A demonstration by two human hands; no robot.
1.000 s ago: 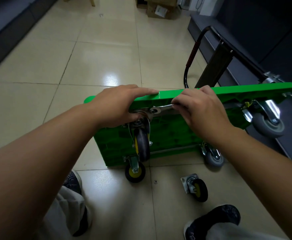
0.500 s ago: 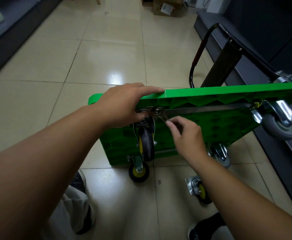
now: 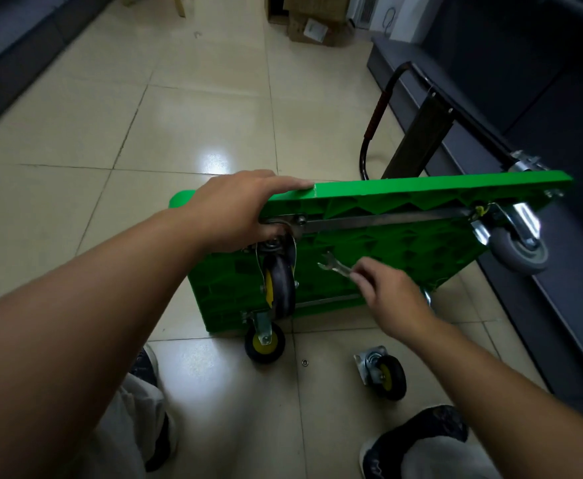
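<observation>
Head view, looking down at a tiled floor (image 3: 145,133) where a green trolley deck (image 3: 404,247) stands tipped on its long edge, underside facing the camera. The left hand (image 3: 238,209) clasps the deck's top edge at the left end, fingers laid over the rim and thumb tucked beneath by the mounting plate of a black-and-yellow caster (image 3: 281,288). A bolt head (image 3: 301,221) shows on that plate. The right hand (image 3: 394,299) is in front of the middle of the deck, fingers pinched on the shank of a small open-ended wrench (image 3: 335,266). The wrench's jaw points up and left and sits clear of the bolt, touching nothing. A second black-and-yellow caster (image 3: 265,342) is mounted at the deck's lower left corner and a grey caster (image 3: 518,250) at its upper right. In front of the deck, a loose caster (image 3: 385,375) and a small metal ring (image 3: 305,362) lie on the floor. The wheel swap looks partly done: two new casters are fitted, and at least the loose one remains to go on.
</observation>
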